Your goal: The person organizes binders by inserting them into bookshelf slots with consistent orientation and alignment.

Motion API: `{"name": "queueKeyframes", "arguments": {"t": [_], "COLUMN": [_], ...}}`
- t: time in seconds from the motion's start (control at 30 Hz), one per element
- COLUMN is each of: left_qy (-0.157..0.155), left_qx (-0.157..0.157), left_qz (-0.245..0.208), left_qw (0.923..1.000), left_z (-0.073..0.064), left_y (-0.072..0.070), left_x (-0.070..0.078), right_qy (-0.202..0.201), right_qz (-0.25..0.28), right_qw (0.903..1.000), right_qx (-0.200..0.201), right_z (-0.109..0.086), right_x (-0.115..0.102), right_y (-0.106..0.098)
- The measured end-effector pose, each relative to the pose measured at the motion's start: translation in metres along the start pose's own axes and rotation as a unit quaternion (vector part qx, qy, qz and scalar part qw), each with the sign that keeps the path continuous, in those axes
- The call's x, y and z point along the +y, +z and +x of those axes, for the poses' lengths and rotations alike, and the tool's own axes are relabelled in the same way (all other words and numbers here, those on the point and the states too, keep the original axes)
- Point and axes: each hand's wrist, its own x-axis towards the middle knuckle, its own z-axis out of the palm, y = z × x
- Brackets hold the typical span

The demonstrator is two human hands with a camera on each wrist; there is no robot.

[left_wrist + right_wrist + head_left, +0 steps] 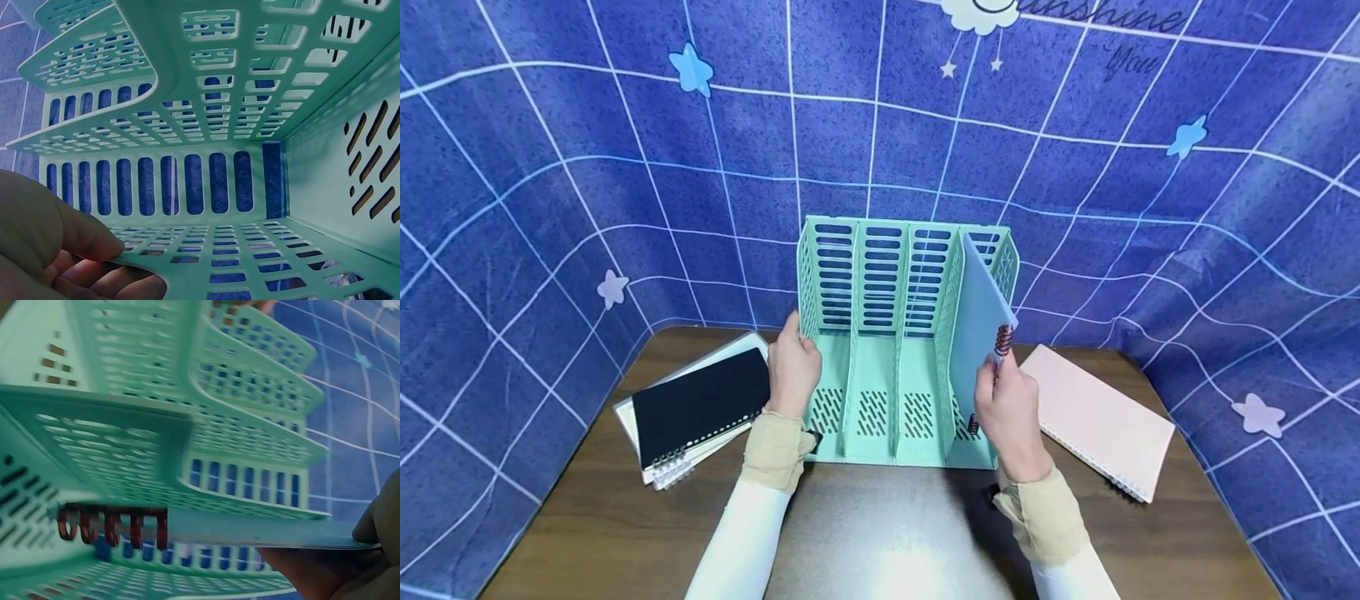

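A mint-green file organizer (874, 360) with several upright slots stands on the table. My left hand (793, 371) grips the front edge of its left outer wall, thumb on the inner side and fingers outside, as the left wrist view shows. In my right hand (1017, 412) is a light blue spiral notebook (979, 312), pinched between thumb and fingers by its near, coil-bound edge. The notebook is upright inside the rightmost slot, spine toward me. Its dark reddish coil (115, 526) shows in the right wrist view. The other slots hold nothing.
Left of the organizer, a black spiral notebook (700, 404) lies on top of other pale notebooks (625, 417). To the right lies a pink spiral notebook (1101, 417). A blue gridded cloth (737, 200) with stars surrounds the wooden table (617, 533) at the back and sides.
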Motion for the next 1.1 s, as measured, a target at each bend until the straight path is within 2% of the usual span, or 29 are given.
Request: {"name": "queueKeyframes", "arguments": {"t": [0.27,0.47,0.7,1.1], "left_qy": [-0.003,-0.006,0.000,-0.005], "left_qx": [0.005,-0.005,0.002,0.003], "left_qz": [0.000,0.001,-0.003,0.008], "left_qw": [1.0000,1.0000,1.0000,1.0000], "left_z": [-0.002,-0.003,0.000,-0.002], "left_y": [0.000,0.001,0.001,0.002], "left_x": [-0.002,-0.004,-0.001,-0.001], "right_qy": [-0.005,-0.009,-0.002,0.015], "right_qz": [-0.008,-0.002,0.006,0.006], "right_qw": [0.9998,0.9997,0.9988,0.9978], "right_qx": [-0.016,-0.023,-0.048,-0.065], "right_z": [-0.006,-0.008,-0.007,-0.006], "right_x": [0.007,0.009,0.009,0.011], "right_y": [0.022,0.031,0.034,0.035]}}
